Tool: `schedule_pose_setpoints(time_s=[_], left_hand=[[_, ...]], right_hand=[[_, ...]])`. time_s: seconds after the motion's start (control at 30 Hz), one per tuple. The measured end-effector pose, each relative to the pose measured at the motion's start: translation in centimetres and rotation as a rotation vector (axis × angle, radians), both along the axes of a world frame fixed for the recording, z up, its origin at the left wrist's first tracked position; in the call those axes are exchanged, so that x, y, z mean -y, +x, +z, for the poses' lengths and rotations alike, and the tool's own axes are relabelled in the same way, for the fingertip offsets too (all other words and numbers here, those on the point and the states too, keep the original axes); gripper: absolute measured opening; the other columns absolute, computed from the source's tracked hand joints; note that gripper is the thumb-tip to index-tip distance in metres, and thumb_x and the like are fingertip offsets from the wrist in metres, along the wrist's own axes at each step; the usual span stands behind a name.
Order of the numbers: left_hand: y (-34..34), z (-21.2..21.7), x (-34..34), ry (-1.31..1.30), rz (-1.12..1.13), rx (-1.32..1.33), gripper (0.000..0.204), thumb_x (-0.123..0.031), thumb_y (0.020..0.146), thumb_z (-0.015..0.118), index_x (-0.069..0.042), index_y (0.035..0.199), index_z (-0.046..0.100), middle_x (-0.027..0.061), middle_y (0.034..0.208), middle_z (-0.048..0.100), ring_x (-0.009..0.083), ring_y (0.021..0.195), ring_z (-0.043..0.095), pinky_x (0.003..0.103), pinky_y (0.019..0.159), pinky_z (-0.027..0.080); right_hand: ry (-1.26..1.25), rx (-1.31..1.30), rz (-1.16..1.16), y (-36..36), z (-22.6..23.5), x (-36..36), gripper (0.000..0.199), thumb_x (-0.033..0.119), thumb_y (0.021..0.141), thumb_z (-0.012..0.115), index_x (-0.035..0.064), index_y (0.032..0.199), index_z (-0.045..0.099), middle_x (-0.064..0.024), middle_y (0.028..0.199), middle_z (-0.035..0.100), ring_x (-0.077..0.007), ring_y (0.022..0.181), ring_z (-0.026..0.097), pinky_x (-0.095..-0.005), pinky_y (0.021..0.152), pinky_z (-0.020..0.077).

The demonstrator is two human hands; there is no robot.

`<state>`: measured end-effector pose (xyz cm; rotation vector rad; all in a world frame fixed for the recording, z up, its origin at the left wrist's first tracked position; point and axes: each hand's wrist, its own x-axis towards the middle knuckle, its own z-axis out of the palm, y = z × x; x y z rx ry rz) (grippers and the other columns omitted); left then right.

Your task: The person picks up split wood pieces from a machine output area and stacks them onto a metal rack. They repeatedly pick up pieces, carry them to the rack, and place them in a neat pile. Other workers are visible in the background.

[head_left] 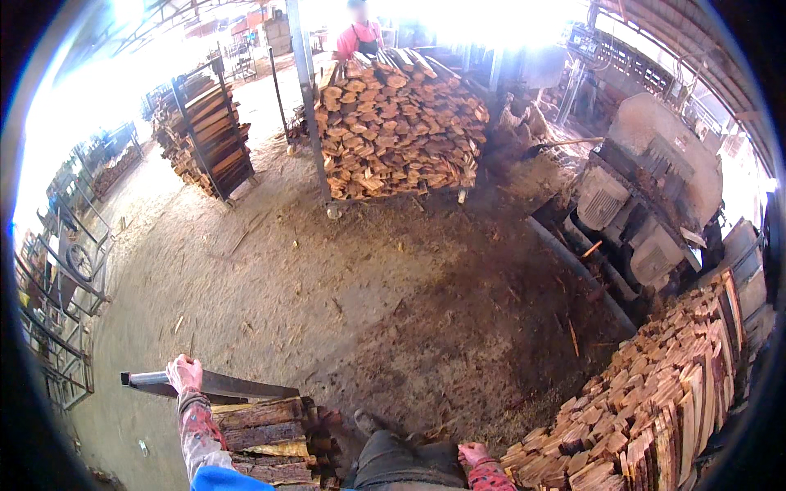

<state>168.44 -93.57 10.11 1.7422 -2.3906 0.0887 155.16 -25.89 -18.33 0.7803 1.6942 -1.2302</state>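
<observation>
My left hand [185, 373] is closed around the metal upright [250, 386] of a rack at the lower left. Split wood pieces [260, 425] with bark lie stacked against that upright, beside my left forearm. My right hand [472, 455] hangs low by my right thigh with its fingers curled, and no object shows in it. Just right of it rises a large stack of split wood [622, 417], its cut ends facing up.
A loaded wood cart [401, 131] stands ahead, with a person [359, 34] behind it. Another wood rack [209, 135] is at far left. A dusty machine with a motor [603, 202] sits at right behind a metal floor edge [581, 270]. Metal frames [78, 262] line the left; wood scraps litter the floor.
</observation>
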Motion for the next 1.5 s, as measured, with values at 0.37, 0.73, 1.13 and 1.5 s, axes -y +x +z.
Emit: schedule_pose_setpoints(time_s=[0.37,0.73,1.13,1.5], left_hand=[[-0.1,0.1,0.3,-0.018,0.012,0.047,0.020,-0.025,0.069,0.059,-0.008,0.076,0.066,0.0143,0.082,0.064,0.0308,0.088,0.056,0.040,0.086,0.039],[-0.1,0.6,0.4,0.001,-0.026,0.021,0.021,-0.027,0.069,0.059,-0.008,0.076,0.066,0.0156,0.081,0.064,0.0325,0.087,0.057,0.042,0.083,0.041],[1.9,-2.5,4.8,0.036,-0.217,0.055,0.033,-0.024,0.072,0.053,0.004,0.086,0.063,0.0251,0.081,0.062,0.0390,0.080,0.061,0.046,0.069,0.047],[1.0,-0.1,2.2,-0.093,-0.119,0.107,0.044,-0.045,0.071,0.061,-0.004,0.085,0.068,0.0164,0.085,0.066,0.0350,0.085,0.062,0.044,0.078,0.047]], right_hand=[[0.048,-0.050,0.107,2.1,0.0,0.0,0.019,0.022,0.081,0.064,0.0045,0.083,0.058,-0.0042,0.070,0.060,-0.0135,0.055,0.057,-0.0282,0.045,0.0479],[0.071,-0.087,0.191,3.6,-0.8,0.3,0.021,0.027,0.080,0.065,0.0076,0.084,0.059,-0.0027,0.069,0.060,-0.0125,0.057,0.057,-0.0269,0.048,0.0472],[0.183,-0.293,0.310,5.0,-2.7,-0.2,0.031,0.038,0.078,0.064,0.0074,0.083,0.064,-0.0003,0.063,0.058,-0.0103,0.053,0.054,-0.0268,0.047,0.0442],[0.307,-0.373,0.420,6.1,-2.6,-0.4,0.036,0.042,0.072,0.066,0.0085,0.085,0.067,-0.0040,0.063,0.063,-0.0149,0.058,0.061,-0.0306,0.058,0.0489]])
